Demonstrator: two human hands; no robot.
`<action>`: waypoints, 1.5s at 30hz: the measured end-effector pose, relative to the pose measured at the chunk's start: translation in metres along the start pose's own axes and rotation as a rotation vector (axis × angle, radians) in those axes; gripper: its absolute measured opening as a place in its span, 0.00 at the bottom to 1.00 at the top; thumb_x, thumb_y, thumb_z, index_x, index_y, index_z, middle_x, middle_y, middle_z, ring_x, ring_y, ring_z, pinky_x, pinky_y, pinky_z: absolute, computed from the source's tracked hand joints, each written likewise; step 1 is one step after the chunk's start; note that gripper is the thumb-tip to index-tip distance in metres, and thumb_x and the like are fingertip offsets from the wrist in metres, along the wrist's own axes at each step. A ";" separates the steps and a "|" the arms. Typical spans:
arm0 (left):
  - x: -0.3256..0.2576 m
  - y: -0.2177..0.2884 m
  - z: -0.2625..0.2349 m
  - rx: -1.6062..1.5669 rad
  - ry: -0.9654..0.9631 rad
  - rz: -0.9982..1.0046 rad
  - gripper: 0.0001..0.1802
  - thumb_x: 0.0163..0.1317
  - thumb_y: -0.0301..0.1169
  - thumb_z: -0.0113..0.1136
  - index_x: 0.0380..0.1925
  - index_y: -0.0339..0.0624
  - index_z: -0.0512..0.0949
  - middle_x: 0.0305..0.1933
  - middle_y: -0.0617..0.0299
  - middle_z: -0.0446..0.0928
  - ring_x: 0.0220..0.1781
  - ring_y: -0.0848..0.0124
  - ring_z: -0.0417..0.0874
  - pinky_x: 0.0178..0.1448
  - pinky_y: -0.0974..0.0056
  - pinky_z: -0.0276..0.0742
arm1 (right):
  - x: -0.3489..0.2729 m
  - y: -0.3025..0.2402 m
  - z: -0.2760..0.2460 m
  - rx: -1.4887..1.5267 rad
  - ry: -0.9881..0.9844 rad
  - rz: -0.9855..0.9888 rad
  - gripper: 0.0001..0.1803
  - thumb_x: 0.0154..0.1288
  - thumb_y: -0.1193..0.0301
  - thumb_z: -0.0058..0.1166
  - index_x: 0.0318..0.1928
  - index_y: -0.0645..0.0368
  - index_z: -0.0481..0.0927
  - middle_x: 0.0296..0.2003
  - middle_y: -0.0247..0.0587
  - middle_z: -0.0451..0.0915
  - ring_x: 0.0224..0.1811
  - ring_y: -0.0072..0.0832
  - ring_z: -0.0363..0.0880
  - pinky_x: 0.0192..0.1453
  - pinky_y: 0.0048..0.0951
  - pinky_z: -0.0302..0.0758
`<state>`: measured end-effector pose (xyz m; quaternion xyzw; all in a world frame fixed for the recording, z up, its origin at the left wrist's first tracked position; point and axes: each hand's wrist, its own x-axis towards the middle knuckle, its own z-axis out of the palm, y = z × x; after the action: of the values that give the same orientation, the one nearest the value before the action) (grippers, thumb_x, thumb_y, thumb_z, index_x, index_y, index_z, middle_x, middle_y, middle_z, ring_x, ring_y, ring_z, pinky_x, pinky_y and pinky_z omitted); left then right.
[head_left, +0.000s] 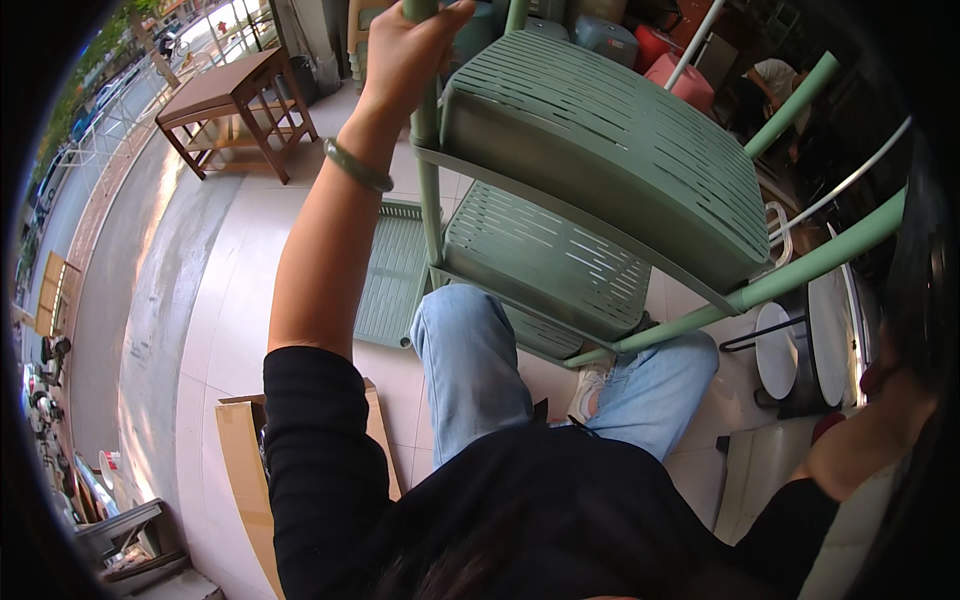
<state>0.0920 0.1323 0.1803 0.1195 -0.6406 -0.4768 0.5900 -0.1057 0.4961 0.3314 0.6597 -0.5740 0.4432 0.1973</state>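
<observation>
A green plastic shelf rack leans in front of me, with a slotted upper shelf (610,120), a slotted lower shelf (545,245) and round green poles. My left hand (415,50) is closed around the upright pole (428,185) near the top edge, with a green bangle (358,167) on that wrist. My right hand (885,415) is at the far right, in shadow by the dark rim. Its fingers are too dark to read. It is near the long green pole (820,255) that slants up to the right. A flat green slotted tray (393,285) lies beside my knee on the floor.
An open cardboard box (245,480) stands at my left. A brown wooden table (225,95) is farther off near the street. Round white-topped stools (778,350) stand at the right. Plastic bins (605,40) and another person (775,80) are at the back right.
</observation>
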 end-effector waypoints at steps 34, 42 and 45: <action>-0.078 -0.083 -0.110 -0.114 0.142 -0.606 0.24 0.73 0.44 0.50 0.61 0.39 0.71 0.63 0.52 0.74 0.65 0.63 0.73 0.73 0.56 0.64 | -0.794 0.249 0.149 0.313 1.020 2.153 0.28 0.57 0.74 0.59 0.59 0.60 0.70 0.23 0.42 0.74 0.19 0.32 0.73 0.20 0.31 0.70; -0.101 -0.101 -0.073 -0.185 0.271 -0.475 0.29 0.73 0.44 0.50 0.67 0.39 0.63 0.69 0.56 0.67 0.70 0.62 0.65 0.75 0.56 0.56 | -0.715 0.268 0.095 -0.135 -0.170 1.935 0.35 0.62 0.63 0.60 0.68 0.54 0.66 0.56 0.46 0.79 0.58 0.38 0.76 0.65 0.32 0.68; -0.103 -0.098 -0.052 -0.199 0.205 -0.424 0.29 0.73 0.43 0.50 0.67 0.38 0.64 0.68 0.55 0.67 0.69 0.63 0.65 0.75 0.56 0.57 | -0.557 0.256 0.068 0.301 0.667 1.510 0.25 0.69 0.65 0.58 0.61 0.63 0.72 0.56 0.43 0.77 0.59 0.32 0.73 0.65 0.32 0.67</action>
<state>0.1259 0.1307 0.0330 0.2401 -0.4877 -0.6359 0.5478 -0.2917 0.7010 -0.2196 -0.0484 -0.7077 0.6999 -0.0831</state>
